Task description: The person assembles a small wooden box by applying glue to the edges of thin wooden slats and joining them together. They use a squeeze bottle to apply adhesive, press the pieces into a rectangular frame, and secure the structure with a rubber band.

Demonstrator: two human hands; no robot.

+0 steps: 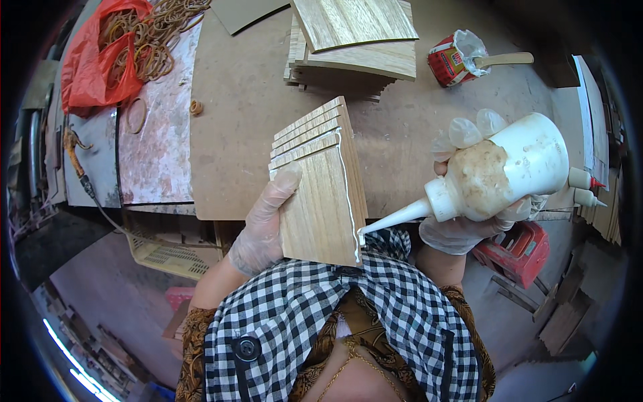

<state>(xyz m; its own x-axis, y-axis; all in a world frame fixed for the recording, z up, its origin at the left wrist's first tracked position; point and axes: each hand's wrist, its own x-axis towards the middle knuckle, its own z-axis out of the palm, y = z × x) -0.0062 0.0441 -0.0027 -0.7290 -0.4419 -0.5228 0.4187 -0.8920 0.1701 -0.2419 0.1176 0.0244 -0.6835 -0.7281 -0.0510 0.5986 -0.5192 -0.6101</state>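
Observation:
My left hand, in a clear plastic glove, grips a stack of thin wooden boards with the thumb on the top face. The boards are fanned a little, so their far edges show as steps. Along the right edge of the top board runs a wavy line of white glue. Gloved as well, my right hand is wrapped round a white squeeze glue bottle with a brown smear on its side. The bottle lies tilted, its long nozzle tip at the lower right edge of the boards, where the glue line thickens.
More wooden boards are piled at the back of the worktable. A red-and-white tub holds white paste and a wooden stick. Rubber bands spill from a red bag at far left. A red stool stands below right.

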